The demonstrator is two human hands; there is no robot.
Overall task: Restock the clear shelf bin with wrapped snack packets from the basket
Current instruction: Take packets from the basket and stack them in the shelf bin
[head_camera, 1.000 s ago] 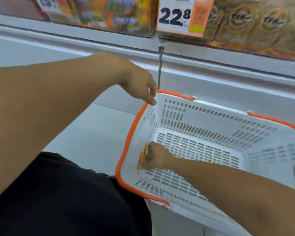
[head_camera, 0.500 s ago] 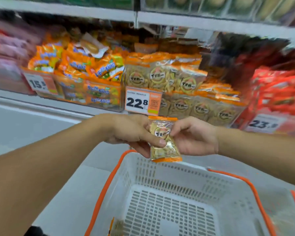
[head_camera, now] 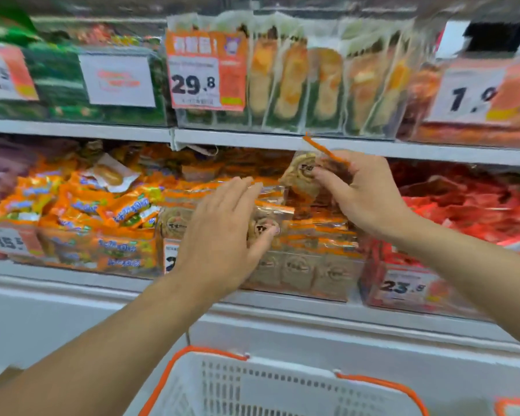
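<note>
Snack packet [head_camera: 305,172] I'm pinching in right hand [head_camera: 364,193] over clear bin [head_camera: 306,274], left hand [head_camera: 222,232] flat-fingered steadying the stack; I'm lowering it upright.

Right hand [head_camera: 370,193] lifted packet [head_camera: 305,172] from basket up over bin [head_camera: 306,274] — left hand [head_camera: 222,235] released it.

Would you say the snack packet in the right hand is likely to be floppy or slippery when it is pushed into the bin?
The snack packet looks like thin glossy film, so probably light and somewhat slippery. The right hand pinches it easily, suggesting it flexes. Its contents may crack if pressed hard.
</note>
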